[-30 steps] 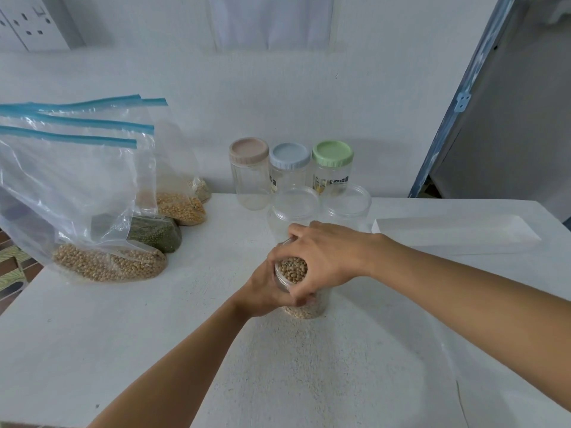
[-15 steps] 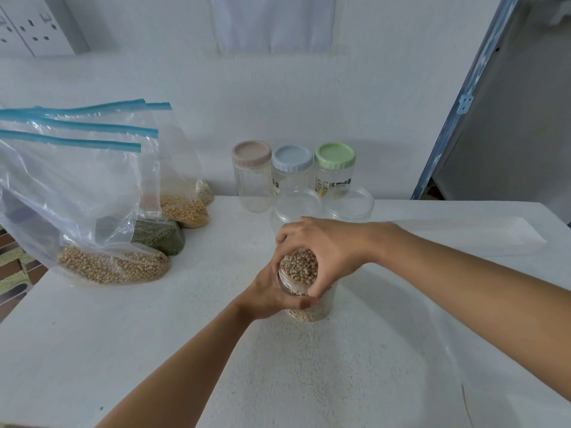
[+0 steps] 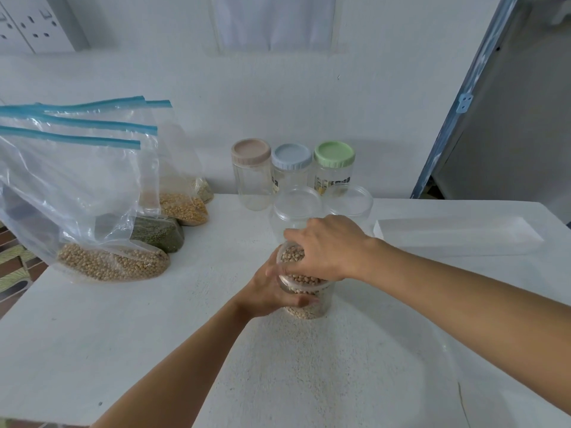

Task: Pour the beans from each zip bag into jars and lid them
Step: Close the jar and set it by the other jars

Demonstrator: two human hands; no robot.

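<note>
Head view, down over table [image 3: 123, 350]

The left forearm comes up from the near edge of the table [image 3: 123, 335], the right one slants in from its right edge, and they meet near the middle. The left hand [image 3: 272, 288] wraps the side of the jar [image 3: 310, 310], thumb across its front. The right hand [image 3: 327, 248] sits on top, palm down, fingers curled over the lid [image 3: 304, 282]

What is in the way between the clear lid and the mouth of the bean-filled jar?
Nothing visible. The right hand grips the clear lid right on the mouth of the jar, which the left hand holds. Beans show directly under the lid.
</note>
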